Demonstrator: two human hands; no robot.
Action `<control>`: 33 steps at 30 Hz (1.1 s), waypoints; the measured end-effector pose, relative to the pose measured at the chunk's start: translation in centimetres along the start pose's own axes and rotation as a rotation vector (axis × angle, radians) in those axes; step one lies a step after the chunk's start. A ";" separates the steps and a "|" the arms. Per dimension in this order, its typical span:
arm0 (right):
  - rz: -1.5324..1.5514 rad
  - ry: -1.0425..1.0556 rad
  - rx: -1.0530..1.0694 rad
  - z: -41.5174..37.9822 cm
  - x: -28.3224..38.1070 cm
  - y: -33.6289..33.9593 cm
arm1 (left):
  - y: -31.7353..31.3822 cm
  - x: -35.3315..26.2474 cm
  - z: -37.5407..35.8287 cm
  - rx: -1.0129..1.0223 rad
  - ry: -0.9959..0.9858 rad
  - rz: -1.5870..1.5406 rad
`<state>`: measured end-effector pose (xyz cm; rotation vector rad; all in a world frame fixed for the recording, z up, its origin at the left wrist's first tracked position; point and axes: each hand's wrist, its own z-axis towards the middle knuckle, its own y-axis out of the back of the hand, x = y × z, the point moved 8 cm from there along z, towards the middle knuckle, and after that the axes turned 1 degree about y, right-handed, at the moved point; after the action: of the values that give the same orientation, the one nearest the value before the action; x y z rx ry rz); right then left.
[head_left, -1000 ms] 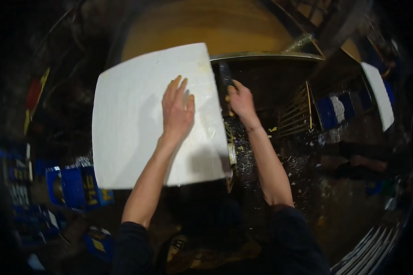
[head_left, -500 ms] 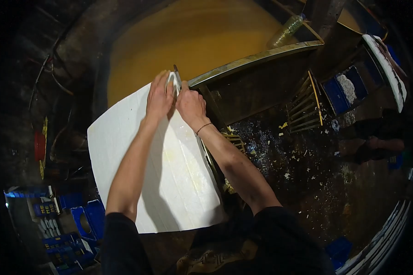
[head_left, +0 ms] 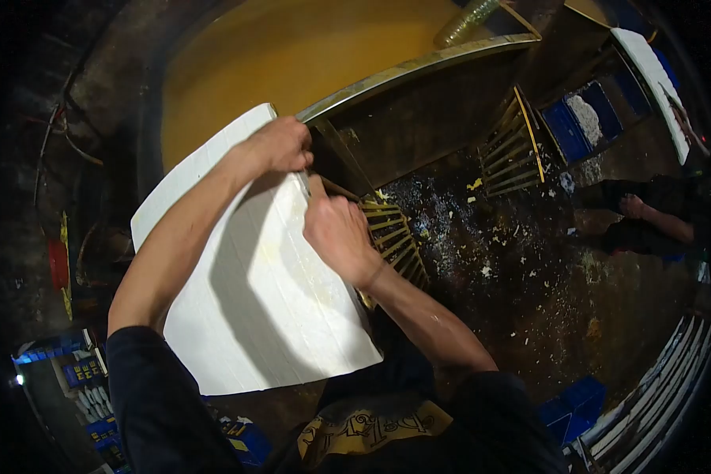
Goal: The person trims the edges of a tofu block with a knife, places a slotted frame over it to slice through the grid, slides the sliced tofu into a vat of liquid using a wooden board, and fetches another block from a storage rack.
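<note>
A large white slab (head_left: 268, 292) with faint parallel lines lies in front of me, its far corner reaching over the rim of the tank. My left hand (head_left: 280, 146) is closed over the slab's right edge close to that corner, fingers curled down. Just below it, my right hand (head_left: 340, 233) is closed at the same edge, index finger stretched along it. The knife seen in this hand earlier is now almost wholly hidden by the fingers. A dark shadow of my arm crosses the slab.
A tank of yellow-brown liquid (head_left: 316, 55) with a metal rim (head_left: 419, 67) lies ahead; a plastic bottle (head_left: 466, 22) leans there. Slatted racks (head_left: 513, 150) and a blue bin (head_left: 581, 118) stand right, above a scrap-littered floor. Another person's hand (head_left: 632, 207) shows far right.
My right hand has moved down the slab's right edge toward me, with the knife blade dropping from sight. My left hand has turned over the edge, its elbow swinging out left. The view has shifted slightly.
</note>
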<state>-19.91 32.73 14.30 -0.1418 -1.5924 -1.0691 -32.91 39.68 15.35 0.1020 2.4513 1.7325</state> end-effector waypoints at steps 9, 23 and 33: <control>0.052 -0.064 -0.045 -19.1 -1.8 3.4 | -5.8 -15.4 -6.5 0.199 -0.073 -0.264; -0.135 0.167 -0.184 -27.6 1.8 10.0 | -5.4 -23.9 -11.5 0.535 -0.172 -0.758; 0.265 0.020 0.208 -35.4 14.9 -3.3 | -19.9 -16.2 -53.6 -0.667 0.620 -2.120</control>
<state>-1.33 -0.10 22.41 -0.1944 -1.6050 -0.6951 -24.51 -19.21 15.38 -2.1806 0.5864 1.0474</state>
